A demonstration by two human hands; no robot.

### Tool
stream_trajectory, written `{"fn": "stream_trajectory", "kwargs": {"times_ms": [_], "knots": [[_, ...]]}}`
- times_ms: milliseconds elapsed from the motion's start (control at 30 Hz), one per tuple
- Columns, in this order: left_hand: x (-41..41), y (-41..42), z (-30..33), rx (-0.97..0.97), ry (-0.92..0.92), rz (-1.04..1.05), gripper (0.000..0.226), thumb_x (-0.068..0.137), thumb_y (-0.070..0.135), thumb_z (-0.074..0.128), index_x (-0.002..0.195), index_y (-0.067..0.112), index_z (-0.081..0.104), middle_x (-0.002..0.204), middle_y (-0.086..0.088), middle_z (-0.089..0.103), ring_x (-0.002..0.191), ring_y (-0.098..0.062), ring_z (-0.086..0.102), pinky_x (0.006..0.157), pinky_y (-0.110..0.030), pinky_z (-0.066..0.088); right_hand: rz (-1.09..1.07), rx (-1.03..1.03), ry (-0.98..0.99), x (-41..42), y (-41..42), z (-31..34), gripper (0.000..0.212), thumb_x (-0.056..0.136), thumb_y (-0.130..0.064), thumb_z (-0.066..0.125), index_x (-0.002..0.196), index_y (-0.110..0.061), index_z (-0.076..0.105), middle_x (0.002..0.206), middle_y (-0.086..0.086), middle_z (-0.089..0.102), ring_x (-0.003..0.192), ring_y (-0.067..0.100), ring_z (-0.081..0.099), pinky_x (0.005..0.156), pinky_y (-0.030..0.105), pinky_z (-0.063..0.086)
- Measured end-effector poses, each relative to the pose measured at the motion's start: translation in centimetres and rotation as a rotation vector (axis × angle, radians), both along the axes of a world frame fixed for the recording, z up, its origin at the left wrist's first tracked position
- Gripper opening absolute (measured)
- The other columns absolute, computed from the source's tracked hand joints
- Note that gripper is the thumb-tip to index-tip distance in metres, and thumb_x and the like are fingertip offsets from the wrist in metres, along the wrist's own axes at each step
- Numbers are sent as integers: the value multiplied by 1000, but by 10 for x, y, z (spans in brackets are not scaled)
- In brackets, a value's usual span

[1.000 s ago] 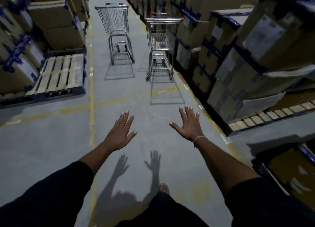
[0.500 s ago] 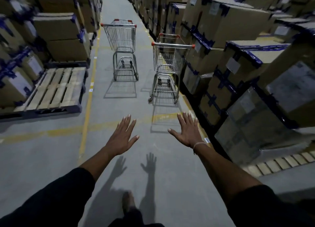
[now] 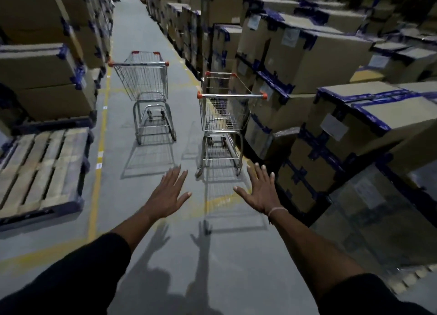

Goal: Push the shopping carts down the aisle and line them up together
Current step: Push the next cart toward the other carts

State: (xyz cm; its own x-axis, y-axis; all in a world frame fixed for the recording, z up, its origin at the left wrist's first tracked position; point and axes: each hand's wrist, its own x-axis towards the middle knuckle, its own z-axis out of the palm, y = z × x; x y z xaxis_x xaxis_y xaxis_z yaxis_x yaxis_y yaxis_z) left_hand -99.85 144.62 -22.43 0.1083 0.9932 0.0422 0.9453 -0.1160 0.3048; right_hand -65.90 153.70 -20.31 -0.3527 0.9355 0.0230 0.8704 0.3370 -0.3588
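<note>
The right hand (image 3: 259, 191) is stretched forward, palm down, fingers spread apart and holding nothing; a thin band sits at its wrist. The left hand (image 3: 169, 191) mirrors it, equally flat, fingers apart and empty. Both forearms reach straight ahead from black sleeves, roughly parallel, casting shadows on the floor (image 3: 132, 220) below.

Directly ahead of the two hands stands the near cart (image 3: 223, 116), and the landmark for everything else is its handle bar (image 3: 230, 95), a horizontal bar with orange end caps running across the aisle, so square to the reach. Neither hand touches that bar; both are short of it and lower in the picture, one towards each end, the right hand a little nearer its own end. The cart's long axis runs away down the aisle, and its right flank is just beside the stacked cardboard boxes (image 3: 295, 61).

Beyond the bar and to its left stands the far cart (image 3: 144, 82), well apart, facing the same way, closer to the yellow floor line (image 3: 98, 172). Left of that line lies an empty wooden pallet (image 3: 40, 170).

The likely next move is to close both hands on the bar and steer left and forward, since the two carts are offset sideways and the boxes leave little room on the right.
</note>
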Motion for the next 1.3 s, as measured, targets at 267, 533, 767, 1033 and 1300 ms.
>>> {"fn": "stream_trajectory", "kwargs": {"times_ms": [267,533,767,1033,1300], "knots": [[-34,152,3,31,38,-109,88,97,74,15,166,20,4,172,-3,-16,158,-22,-18,126,-38,-5,-37,-5,8,-36,123,-5,136,64,-109,1,171,-27,10,179,4,-3,164,25,-12,130,54,-13],[-34,319,-3,38,-3,-118,93,93,80,6,166,21,0,171,-3,-19,158,-22,-20,128,-42,-2,-28,-9,-16,-50,299,-11,123,76,-102,17,171,-24,10,179,4,-5,164,26,-13,130,55,-13],[-31,484,14,19,-6,-90,94,93,81,5,166,22,-3,172,-5,-18,158,-23,-18,130,-50,4,16,-11,-31,-72,477,5,136,65,-109,2,171,-25,13,179,5,-5,164,27,-11,131,56,-10],[-28,622,18,38,11,-47,86,99,70,18,166,19,0,173,-10,-10,158,-28,-15,128,-47,-2,73,-5,-169,-97,631,14,97,97,-83,37,171,-26,11,179,9,0,164,31,-8,126,50,-17],[-39,721,-8,-119,21,28,97,91,81,11,162,16,25,158,-21,40,149,-36,30,125,-58,17,68,-222,-322,-117,711,-10,94,94,-89,24,171,-35,13,177,16,8,164,37,-2,127,60,-11]]}}
